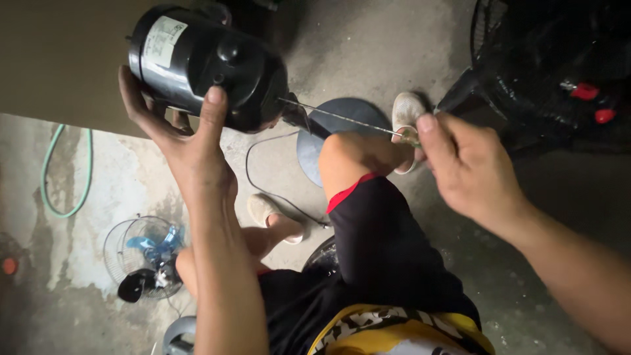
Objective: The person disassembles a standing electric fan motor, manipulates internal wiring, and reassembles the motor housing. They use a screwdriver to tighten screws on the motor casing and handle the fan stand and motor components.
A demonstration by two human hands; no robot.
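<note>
Above the round grey fan base (342,115) on the floor, the left hand (190,141) wraps around a black fan motor housing (204,62), tilting its front toward the right hand (463,164). That hand pinches a thin screwdriver (342,119), apparently to steady its tip at the housing. Open concrete lies around the base; a black fan guard (552,66) crowds its right.

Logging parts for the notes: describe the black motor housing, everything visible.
The black motor housing is a glossy, plastic-looking cylinder with a rounded end, a small knob on top and a white label on its side. It is held in the air, tilted, in the grip of the left hand. A thin screwdriver, held by the right hand, enters its end.
</note>
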